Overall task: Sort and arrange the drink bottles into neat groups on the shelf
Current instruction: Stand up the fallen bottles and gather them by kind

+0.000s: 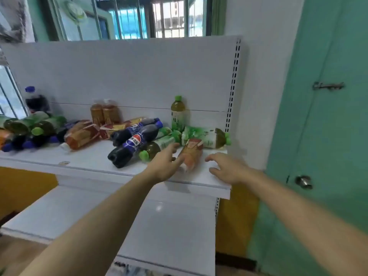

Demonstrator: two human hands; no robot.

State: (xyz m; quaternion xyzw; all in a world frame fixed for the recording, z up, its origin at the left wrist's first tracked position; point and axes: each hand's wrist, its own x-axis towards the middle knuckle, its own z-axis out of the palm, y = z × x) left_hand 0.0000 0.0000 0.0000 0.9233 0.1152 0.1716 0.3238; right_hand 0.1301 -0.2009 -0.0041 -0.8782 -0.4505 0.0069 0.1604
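White shelving [95,162] stands against a pale back panel [127,76], with a barred window [151,16] above it and a green door [326,126] to the right. Nearest, both bare forearms reach over the lower shelf [139,220]. The left hand [163,166] has its fingers loosely spread and its fingertips against the side of one orange-labelled tea bottle [190,154] lying cap toward the person at the shelf's front right; nothing is gripped. The right hand [227,168] hovers just beside that bottle, fingers apart and lightly bent, holding nothing.

Behind the hands, three green tea bottles lie on their sides: one across the right end [207,137] and two angled toward the front [159,145]. Two dark cola bottles [131,142] lie just left of them, blue caps pointing back. One green tea bottle [177,114] stands upright against the back panel.

Further left, about three amber tea bottles [83,134] lie flat, and two more [104,113] stand upright at the back. At the far left a blurred heap [29,130] mixes green and cola bottles, too smeared to count, with one cola bottle [34,100] upright behind it.
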